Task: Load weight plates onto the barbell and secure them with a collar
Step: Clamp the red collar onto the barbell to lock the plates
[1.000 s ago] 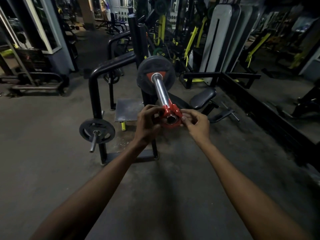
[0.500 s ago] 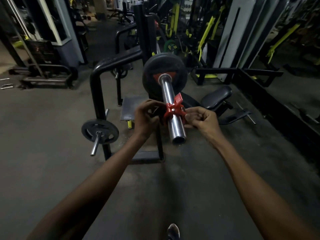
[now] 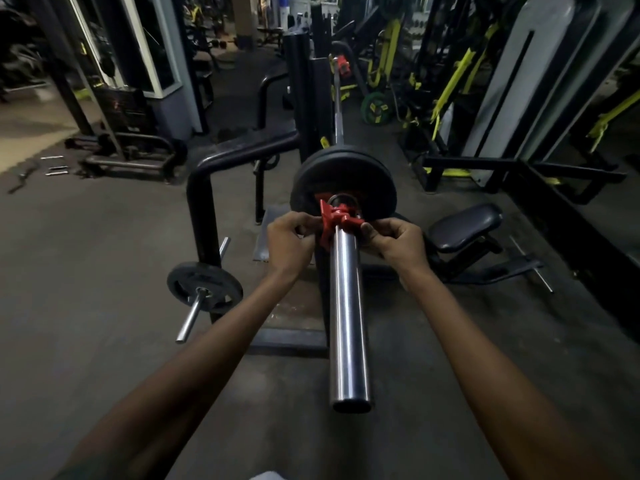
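Note:
The barbell's chrome sleeve (image 3: 348,306) points straight at me from the rack. Black weight plates (image 3: 375,178) sit on it, far up the sleeve. A red collar (image 3: 337,218) rings the sleeve right against the plates, its lever sticking out to the left. My left hand (image 3: 289,242) pinches the collar's left side and my right hand (image 3: 398,240) grips its right side. Another red collar (image 3: 343,65) shows at the bar's far end.
A black rack frame (image 3: 201,202) stands left, with a small plate (image 3: 204,287) on a storage peg. A padded seat (image 3: 464,226) is to the right. Yellow-and-black machines and a green plate (image 3: 375,107) fill the back. Loose short bars lie on the floor at far left.
The collar has slid from the sleeve's tip along the sleeve up to the plates, both hands going with it. My view has moved closer over the bar.

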